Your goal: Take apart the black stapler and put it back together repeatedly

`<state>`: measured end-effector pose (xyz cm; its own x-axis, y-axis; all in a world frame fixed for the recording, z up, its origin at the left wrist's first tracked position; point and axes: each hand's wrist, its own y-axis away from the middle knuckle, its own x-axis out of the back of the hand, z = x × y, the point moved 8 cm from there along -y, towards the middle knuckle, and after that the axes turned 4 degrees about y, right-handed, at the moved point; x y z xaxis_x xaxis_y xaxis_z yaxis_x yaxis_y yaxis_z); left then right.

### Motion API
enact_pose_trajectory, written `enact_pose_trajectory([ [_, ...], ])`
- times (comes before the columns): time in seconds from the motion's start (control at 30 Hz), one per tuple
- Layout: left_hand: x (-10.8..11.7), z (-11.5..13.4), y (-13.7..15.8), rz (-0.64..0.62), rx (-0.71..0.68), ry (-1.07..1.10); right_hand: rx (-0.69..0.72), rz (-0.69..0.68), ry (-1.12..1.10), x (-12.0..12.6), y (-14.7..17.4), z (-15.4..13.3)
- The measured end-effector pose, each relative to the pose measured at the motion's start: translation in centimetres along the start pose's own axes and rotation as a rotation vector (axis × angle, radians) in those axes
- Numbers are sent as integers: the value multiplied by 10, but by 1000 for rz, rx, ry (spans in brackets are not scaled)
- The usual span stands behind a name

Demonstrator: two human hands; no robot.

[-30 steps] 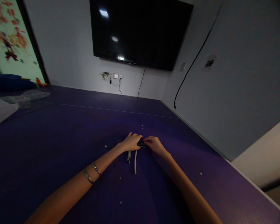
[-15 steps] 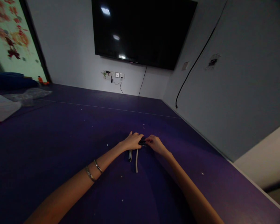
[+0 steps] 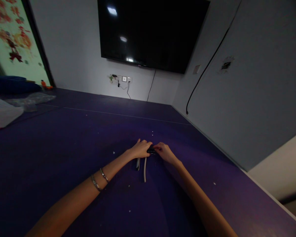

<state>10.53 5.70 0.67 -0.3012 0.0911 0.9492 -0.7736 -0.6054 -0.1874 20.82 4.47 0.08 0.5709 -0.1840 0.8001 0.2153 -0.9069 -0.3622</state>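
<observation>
Purple covers the bench (image 3: 88,138), and at its middle a small black piece (image 3: 151,150) lies between the two hands. The left hand (image 3: 141,149) is laid palm down with its fingers closed over the left end of the piece; the right hand (image 3: 164,152) pinches the other end between thumb and fingertips. The black piece seems, as far as the dim light and the covering fingers allow, to have its long axis running from left to right across the bench.

From under the left hand two strips come out toward the wearer: a pale strip (image 3: 144,171), slightly curved, and just left of it a shorter dark-tipped strip (image 3: 138,164). Both have their long axes pointing from the hand to the near edge. Two bracelets (image 3: 100,179) circle the left forearm.

At the far left, crumpled clear plastic (image 3: 37,98) lies next to a white sheet (image 3: 3,113), with a blue bundle (image 3: 13,84) behind them. Small lettering on the lower frame of the television (image 3: 150,33) is too tiny to read, and the red marks on the glass panel (image 3: 14,39) are blurred.
</observation>
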Motion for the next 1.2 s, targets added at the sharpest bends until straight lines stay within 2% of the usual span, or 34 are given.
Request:
enact_pose_trajectory([
  [0.27,2,3,1,0,-2,6,41,-68,49,-6,2,-8],
  [0.57,1,3,1,-4,-5,-4,41,-54,50,-6,2,-7],
  [0.67,3,5,1,2,-12,-9,25,-10,38,-3,1,-2],
  [0.73,13,6,1,50,-19,-21,14,42,23,1,0,4],
  [0.8,34,4,2,144,12,-41,8,82,5,5,1,9],
  [0.9,73,-6,9,291,140,-58,-3,110,-2,10,1,13],
  [0.97,94,-12,18,333,245,-36,-4,111,-1,14,1,11],
  [1.07,100,-14,33,232,351,-6,10,111,-6,19,0,3],
  [1.13,90,-9,44,139,378,-42,22,118,-8,23,-1,-3],
  [1.2,70,-4,55,4,400,-66,39,128,-3,28,-3,-10],
])
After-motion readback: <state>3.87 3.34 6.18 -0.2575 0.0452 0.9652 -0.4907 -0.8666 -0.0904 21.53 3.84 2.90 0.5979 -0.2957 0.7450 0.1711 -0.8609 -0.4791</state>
